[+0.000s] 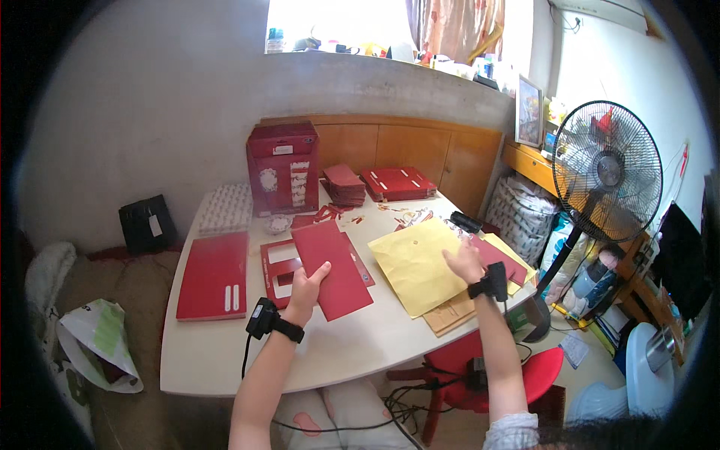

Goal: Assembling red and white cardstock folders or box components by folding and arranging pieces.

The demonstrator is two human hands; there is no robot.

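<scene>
My left hand (304, 291) grips a flat red cardboard piece (335, 264) by its lower left edge, thumb on top. It is held above a red cardboard sheet with cut-out windows (279, 253), which it partly covers. My right hand (465, 262) is over the right edge of a large yellow sheet (414, 266), with thumb and fingers apart; whether it touches the sheet I cannot tell. Another red piece (501, 257) and more yellow sheets lie by that hand, and brown-yellow sheets (450, 313) show below the large one.
A stack of red folded boxes (212, 281) lies at the left. Behind stand a tall dark red box (283, 169), a pile of red cards (344, 186) and flat red packs (397, 184). Red scraps (352, 219) are scattered mid-table. A black fan (609, 171) and red stool (544, 375) are right.
</scene>
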